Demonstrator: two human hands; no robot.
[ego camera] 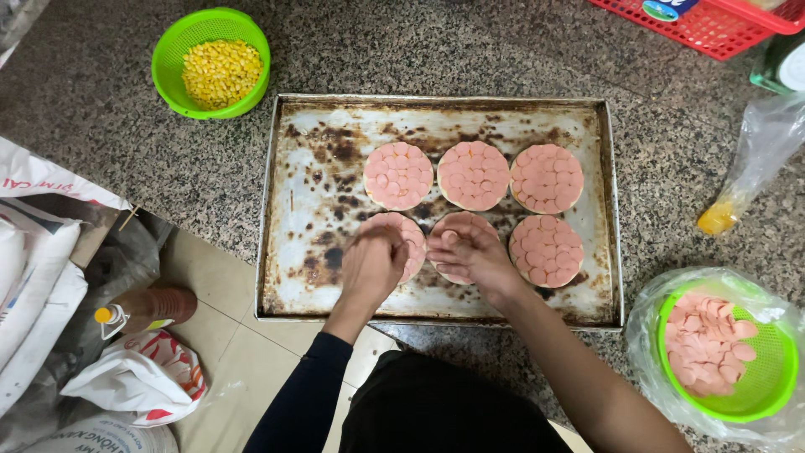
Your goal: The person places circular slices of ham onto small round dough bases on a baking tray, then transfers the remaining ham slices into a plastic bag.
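1. Two round bases in the front row of the baking tray (277, 252) are being worked on: front-left round (412, 239) and front-mid round (453, 226), both partly hidden by hands. Each carries pink sausage slices laid flat and overlapping, so the top gets covered edge to edge.
2. Left hand (371, 264) sits over the front-left round, fingers (387, 237) curled and bunched downward. Prob pinching or pressing a slice, but the view from above hides the tips, so can't tell if anything is gripped.
3. Right hand (471, 252) lies on the front-mid round, fingers (449, 239) half spread and flat-ish, touching slices; looks like nudging them into place, nothing lifted.
4. Other rounds: three in the back row (474, 174) and one at front right (546, 250), all fully covered w/ slices, set close but apart in a 2x3 grid toward the tray's right half. Left part of tray is bare, scorched metal.
5. Tray lies at the near edge of the speckled stone surface (671, 151), overhanging slightly, close to the person's body for reach.
6. Green bowl of slices (767, 386), in a clear bag, sits near the tray's front-right corner, handy to the right hand.
7. Green basket of corn kernels (220, 71) sits off the back-left corner.
8. Red basket (713, 29) at the surface's far right edge; clear bag w/ yellow stuff (738, 193) right of tray.
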